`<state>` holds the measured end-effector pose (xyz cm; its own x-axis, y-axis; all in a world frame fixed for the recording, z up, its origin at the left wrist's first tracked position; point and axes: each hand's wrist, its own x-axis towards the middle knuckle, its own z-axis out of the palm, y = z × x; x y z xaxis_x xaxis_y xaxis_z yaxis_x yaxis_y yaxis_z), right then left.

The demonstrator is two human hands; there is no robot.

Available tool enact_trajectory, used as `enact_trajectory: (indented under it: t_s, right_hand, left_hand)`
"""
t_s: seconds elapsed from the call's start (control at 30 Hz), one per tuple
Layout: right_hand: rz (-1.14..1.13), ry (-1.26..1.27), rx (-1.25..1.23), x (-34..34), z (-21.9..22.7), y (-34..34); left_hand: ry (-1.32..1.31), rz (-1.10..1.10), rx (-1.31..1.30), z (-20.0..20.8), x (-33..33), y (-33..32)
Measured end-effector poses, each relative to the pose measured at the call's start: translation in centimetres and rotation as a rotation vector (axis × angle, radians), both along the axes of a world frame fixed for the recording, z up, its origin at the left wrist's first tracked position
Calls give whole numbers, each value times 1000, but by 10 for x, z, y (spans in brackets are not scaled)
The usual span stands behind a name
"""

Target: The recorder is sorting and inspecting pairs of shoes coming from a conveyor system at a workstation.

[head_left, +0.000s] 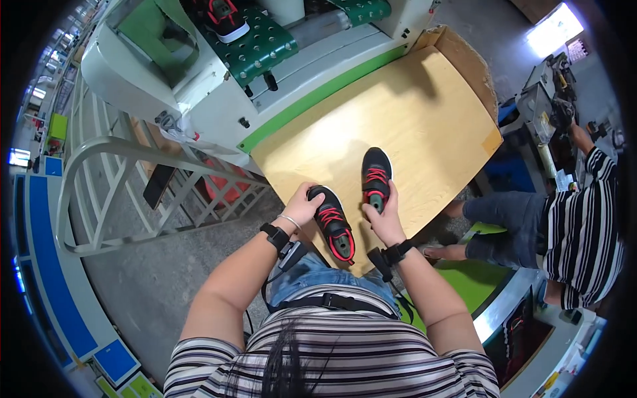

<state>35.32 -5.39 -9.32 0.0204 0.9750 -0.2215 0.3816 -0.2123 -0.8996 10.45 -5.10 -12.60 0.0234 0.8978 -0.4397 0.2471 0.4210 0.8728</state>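
Note:
Two black sneakers with red laces and pale soles are in my hands over the wooden tabletop. My left hand (305, 204) grips the left sneaker (331, 218) around its toe, and that shoe's heel points back toward me. My right hand (387, 212) is closed on the heel end of the right sneaker (377, 171), whose toe points away from me. A dark green insert shows inside the opening of each shoe. The undersides of both sneakers are hidden.
Beyond the tabletop (424, 119) stands a white machine (212, 106) with a green perforated conveyor belt (265, 56); another sneaker (225, 23) rests on it. A cardboard sheet (468, 60) edges the far right. White metal railing (119, 152) is at left. A person in stripes (580, 219) works at right.

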Motion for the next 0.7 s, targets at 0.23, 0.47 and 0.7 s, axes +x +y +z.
enact_trajectory:
  t_s: [0.23, 0.47, 0.7]
  right_hand:
    - [57, -14, 112, 10, -4, 4]
    - [320, -90, 190, -11, 4, -10]
    - [338, -17, 140, -10, 3, -14]
  left_hand:
    - [265, 76, 166, 14, 7, 13]
    - [310, -20, 170, 7, 29, -31]
    - [138, 8, -62, 25, 24, -42]
